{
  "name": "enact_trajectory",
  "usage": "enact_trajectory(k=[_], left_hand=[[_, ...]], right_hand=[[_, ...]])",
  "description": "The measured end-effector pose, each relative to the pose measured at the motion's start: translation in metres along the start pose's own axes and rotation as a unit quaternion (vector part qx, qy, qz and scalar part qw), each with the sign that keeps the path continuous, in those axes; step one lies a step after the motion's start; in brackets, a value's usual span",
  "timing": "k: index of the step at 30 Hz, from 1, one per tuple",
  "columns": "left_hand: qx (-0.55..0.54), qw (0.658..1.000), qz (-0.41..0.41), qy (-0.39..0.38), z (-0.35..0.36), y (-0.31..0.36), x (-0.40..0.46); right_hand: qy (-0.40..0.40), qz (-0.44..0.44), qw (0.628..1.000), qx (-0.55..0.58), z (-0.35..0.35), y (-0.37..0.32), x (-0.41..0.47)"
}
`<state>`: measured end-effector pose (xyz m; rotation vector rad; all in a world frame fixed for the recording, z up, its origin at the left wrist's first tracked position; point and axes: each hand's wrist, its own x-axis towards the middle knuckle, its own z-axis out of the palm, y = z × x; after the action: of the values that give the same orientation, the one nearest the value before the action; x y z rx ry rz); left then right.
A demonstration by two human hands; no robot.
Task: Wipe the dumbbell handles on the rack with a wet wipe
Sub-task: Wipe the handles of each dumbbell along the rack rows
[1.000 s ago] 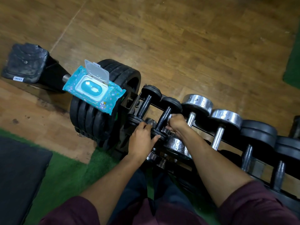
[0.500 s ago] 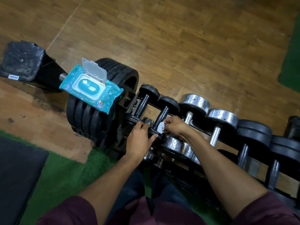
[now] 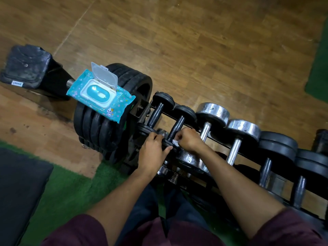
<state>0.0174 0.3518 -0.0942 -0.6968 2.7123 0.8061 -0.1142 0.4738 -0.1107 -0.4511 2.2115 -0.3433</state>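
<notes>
The wipe (image 3: 175, 142) shows as a small white scrap at the near end of the second dumbbell (image 3: 178, 125) on the rack (image 3: 248, 154), just where its black handle meets the near plate. The right hand (image 3: 189, 140) is curled into a fist over that spot and pinches the wipe against the handle; most of the wipe is hidden under the fingers. At the hand's 9 o'clock, touching distance away, the left hand (image 3: 153, 153) lies over the near plates of the first two dumbbells, its thumb stretched along the second one's plate and its fingers bent over the plate of the first dumbbell (image 3: 157, 112). Whether it truly grips or only steadies, I cannot tell.

From the right hand toward 3 o'clock the rack runs on with two chrome dumbbells (image 3: 205, 131) and then black ones (image 3: 266, 167), all lying side by side with handles pointing to about 1 o'clock.

At 10 o'clock from the hands, a stack of black plates (image 3: 99, 132) stands on edge beside the rack. A teal pack (image 3: 100, 95) of wipes lies on top of it, its clear lid flipped up. Farther toward 9 o'clock sits a black padded block (image 3: 26, 66) on the wood floor (image 3: 213, 50). Green turf (image 3: 71, 189) and a dark mat (image 3: 19, 189) lie at 7 o'clock.
</notes>
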Motion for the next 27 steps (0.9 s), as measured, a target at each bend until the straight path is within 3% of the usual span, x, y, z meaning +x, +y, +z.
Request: enact_trajectory(k=[7,12,17,22,27], left_hand=[[-0.008,1.0,-0.004,0.004,0.001,0.0,-0.001],[-0.012,1.0,-0.006,0.004,0.001,0.001,-0.001],[-0.021,1.0,-0.01,0.008,0.002,0.001,-0.002],[-0.022,1.0,-0.01,0.007,0.002,0.0,0.0],[-0.016,1.0,-0.007,0.002,0.0,-0.001,0.0]], right_hand=[[0.078,-0.048,0.988,0.126,-0.005,-0.006,-0.001],[0.155,-0.113,0.981,-0.028,-0.001,-0.012,0.009],[0.053,-0.232,0.956,-0.169,0.008,-0.013,0.011],[-0.032,-0.247,0.944,-0.217,-0.004,-0.011,0.016],[0.016,-0.244,0.921,-0.304,-0.018,-0.019,0.017]])
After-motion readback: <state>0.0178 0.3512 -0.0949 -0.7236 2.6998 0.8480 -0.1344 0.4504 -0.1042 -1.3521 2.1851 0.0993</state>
